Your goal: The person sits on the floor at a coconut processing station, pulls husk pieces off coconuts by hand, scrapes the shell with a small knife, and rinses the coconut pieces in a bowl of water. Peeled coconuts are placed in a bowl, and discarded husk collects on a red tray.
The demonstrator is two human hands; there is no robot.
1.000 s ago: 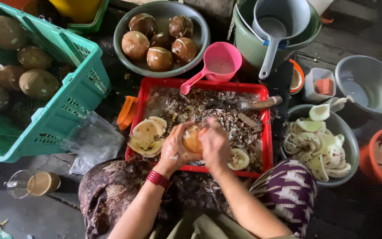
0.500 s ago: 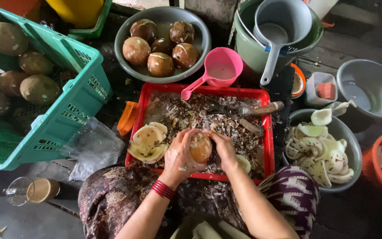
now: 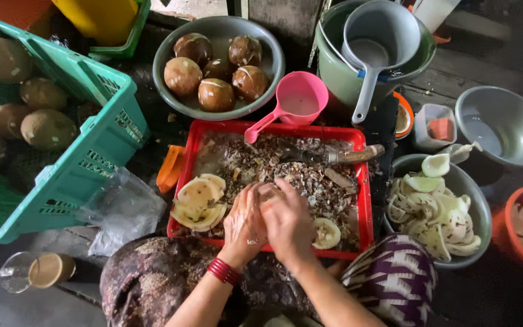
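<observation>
Over the shallow red plastic tray (image 3: 358,181) littered with brown shell scraps, the left hand (image 3: 244,221) and the right hand (image 3: 287,219) were pressed together, fingers curled closed around a small pale piece of coconut (image 3: 269,192) that barely showed between them. Just left of the hands lay a stack of pale peeled coconut slices (image 3: 200,203); a knife with a wooden handle (image 3: 351,156) rested on the scraps behind.

Both forearms reach forward; the left hand (image 3: 244,221) and right hand (image 3: 288,223) press together, fingers curled inward.
</observation>
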